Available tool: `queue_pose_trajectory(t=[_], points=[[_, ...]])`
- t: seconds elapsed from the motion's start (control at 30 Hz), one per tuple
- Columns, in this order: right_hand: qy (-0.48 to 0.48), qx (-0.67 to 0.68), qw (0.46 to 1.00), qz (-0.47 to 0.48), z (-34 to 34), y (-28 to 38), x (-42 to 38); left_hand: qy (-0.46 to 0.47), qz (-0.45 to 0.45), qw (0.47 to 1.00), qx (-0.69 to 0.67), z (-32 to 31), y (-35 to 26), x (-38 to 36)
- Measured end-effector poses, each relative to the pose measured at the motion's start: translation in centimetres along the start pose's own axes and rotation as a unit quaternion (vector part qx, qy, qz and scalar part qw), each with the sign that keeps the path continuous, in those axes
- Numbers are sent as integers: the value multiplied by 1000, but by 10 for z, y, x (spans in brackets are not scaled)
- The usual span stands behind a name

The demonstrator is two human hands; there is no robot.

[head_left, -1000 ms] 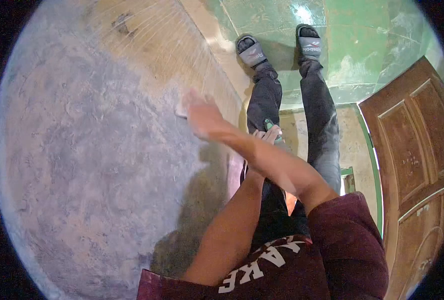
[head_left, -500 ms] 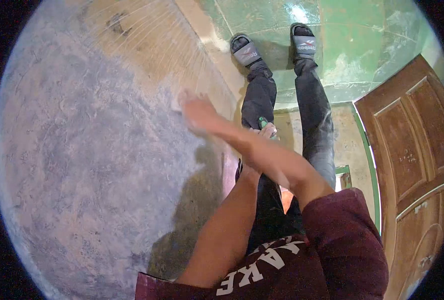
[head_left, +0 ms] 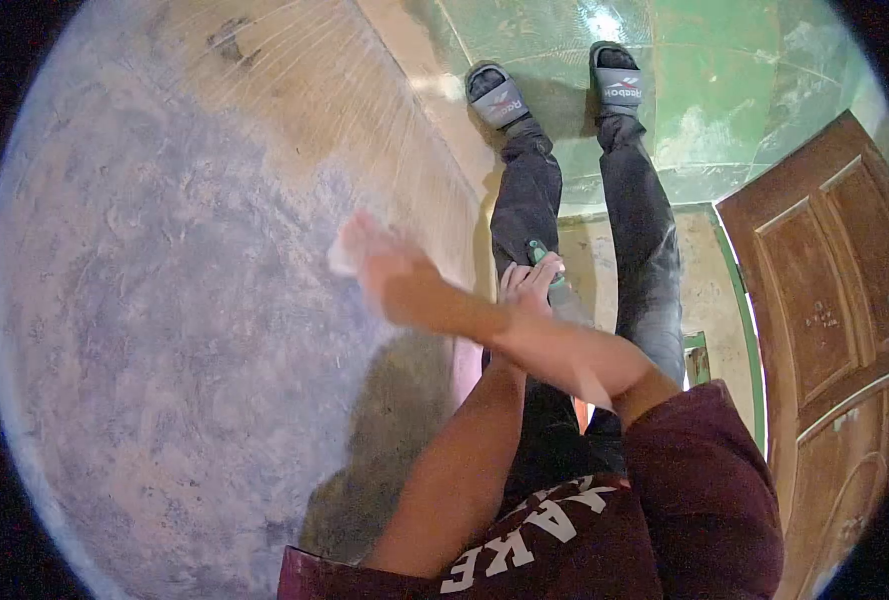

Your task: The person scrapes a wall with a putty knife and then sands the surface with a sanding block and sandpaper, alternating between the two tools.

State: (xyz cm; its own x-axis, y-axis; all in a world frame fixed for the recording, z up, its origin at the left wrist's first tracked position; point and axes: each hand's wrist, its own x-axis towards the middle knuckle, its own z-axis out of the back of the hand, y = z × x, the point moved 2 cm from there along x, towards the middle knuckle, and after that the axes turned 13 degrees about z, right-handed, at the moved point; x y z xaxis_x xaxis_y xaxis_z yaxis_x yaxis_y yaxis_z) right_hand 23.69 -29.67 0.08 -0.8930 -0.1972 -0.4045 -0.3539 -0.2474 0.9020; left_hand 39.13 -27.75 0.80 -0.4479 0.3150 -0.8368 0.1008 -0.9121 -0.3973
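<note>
My right hand (head_left: pixel 385 260), blurred by motion, is at the mottled grey-purple wall (head_left: pixel 185 300). Its fingers look closed round something pale and whitish (head_left: pixel 343 254), too smeared to make out. Beneath my crossing right forearm, my left hand (head_left: pixel 531 284) grips a green-handled tool (head_left: pixel 538 250) in front of my legs. Part of a greyish blade shows beside the fingers, and my right forearm hides the middle of the tool.
A brown panelled wooden door (head_left: pixel 815 310) stands on the right, with a green frame strip (head_left: pixel 740 285) beside it. My sandalled feet are on the green, stained floor (head_left: pixel 710 130). The upper wall (head_left: pixel 295 110) is tan with pale streaks.
My right hand has moved slightly down and left along the wall, and more of the whitish thing shows. My left hand still holds the tool, with more of its fingers visible.
</note>
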Motion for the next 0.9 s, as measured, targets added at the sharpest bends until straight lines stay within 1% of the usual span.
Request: queue_pose_trajectory(t=[0.03, 0.07, 0.1, 0.13, 0.17, 0.2, 0.23, 0.27, 0.3, 0.33, 0.37, 0.4, 0.43, 0.5, 0.57, 0.6, 0.63, 0.67, 0.7, 0.73, 0.77, 0.8, 0.83, 0.9], points=[[-107, -70, 986, 109, -1, 16, -12, 1, 2, 1000, -1, 0, 0, -1], [-106, -70, 986, 108, -11, 9, -10, -7, 4, 1000, -4, 0, 0, -2], [-155, -87, 979, 96, -23, -4, -5, -15, 6, 1000, -6, -6, 3, -4], [-204, -104, 970, 85, -32, -19, 0, -15, 7, 1000, -7, -22, 15, -10], [-203, -104, 970, 87, -25, -38, 14, -35, -12, 999, 2, -54, 40, -21], [5, -24, 1000, -15, -18, -65, 35, -55, -31, 998, 11, -72, 55, -27], [209, 55, 970, -114, -10, -78, 43, -57, -34, 998, 13, -61, 45, -23], [214, 93, 967, -101, 5, -57, 39, -14, -8, 1000, 12, -32, 23, -13], [77, 21, 997, 11, -4, -31, 21, 30, 18, 999, 10, -13, 7, -4], [-59, -50, 989, 122, -15, 0, -7, -5, 12, 1000, -22, -6, 1, -4], [-52, -187, 966, 170, -1, 46, -25, -2, 18, 1000, -22, -1, -2, -7], [-43, -321, 922, 213, 20, 79, -31, 7, 20, 999, -26, 3, -4, -9], [-41, -323, 921, 212, 15, 75, -31, 11, 17, 999, -32, 4, -6, -7], [-127, -225, 953, 158, -4, 54, -27, 5, 21, 999, -31, -3, 1, -9], [-27, -167, 985, 24, -55, -16, -5, 41, 11, 999, -6, -8, 10, -10], [130, -48, 990, 17, -27, -48, 24, 1, -17, 999, -41, -3, -1, -5], [281, 71, 957, 7, 3, -66, 42, -1, -20, 999, -40, -10, 3, -9], [279, 68, 958, 8, 5, -56, 37, 8, 4, 994, -105, -17, 11, -15], [221, 105, 970, -1, 2, -36, 25, 18, 27, 985, -170, -26, 19, -18], [164, 142, 976, -11, -2, -12, 7, 18, 26, 985, -171, -22, 14, -14], [82, -142, 982, 96, 5, 35, -17, -7, 21, 996, -87, -14, 6, -12], [-9, -411, 890, 196, 19, 74, -32, -32, 16, 999, -2, -10, 2, -10], [-8, -410, 891, 194, 29, 79, -30, -30, 17, 999, -2, -12, 3, -9], [81, -423, 874, 226, 39, 82, -31, -40, 25, 999, -9, -15, 4, -11]])
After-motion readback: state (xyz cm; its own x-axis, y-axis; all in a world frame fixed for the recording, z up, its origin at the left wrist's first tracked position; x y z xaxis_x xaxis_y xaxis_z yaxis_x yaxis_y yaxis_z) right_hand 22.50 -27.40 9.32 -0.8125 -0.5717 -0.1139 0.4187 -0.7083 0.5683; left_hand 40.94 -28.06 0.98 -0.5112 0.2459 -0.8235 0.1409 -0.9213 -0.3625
